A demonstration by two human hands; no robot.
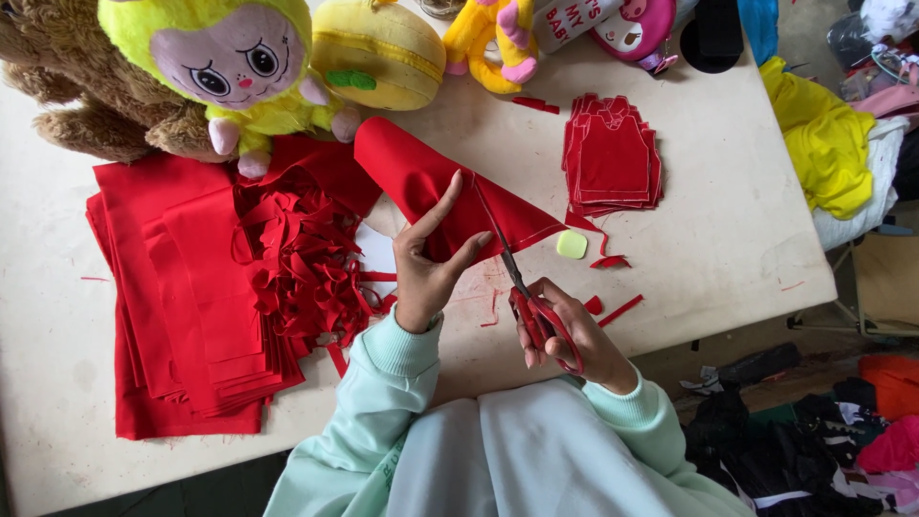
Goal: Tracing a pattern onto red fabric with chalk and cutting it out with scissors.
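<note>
At centre frame, two hands are cutting a folded piece of red fabric point(431, 187) with red-handled metal scissors point(525, 297).

Just left of centre, the left hand point(428, 268) is pinching the fabric's lower edge, thumb and fingers closed on it, while the cloth is lying above and between both hands on the pale worktable point(728, 239). Lower right of centre, the right hand point(565, 330) is gripping the scissor handles, blades pointing up along the fabric's stitched edge. Left of the hands, a stack of flat red cloth sheets point(177, 306) and a heap of red offcuts point(306, 258) are lying; upper right, a pile of cut red pieces point(613, 158) is sitting beside a small pale-green chalk block point(571, 244). Along the top edge, a yellow plush doll point(239, 62) is resting.
</note>
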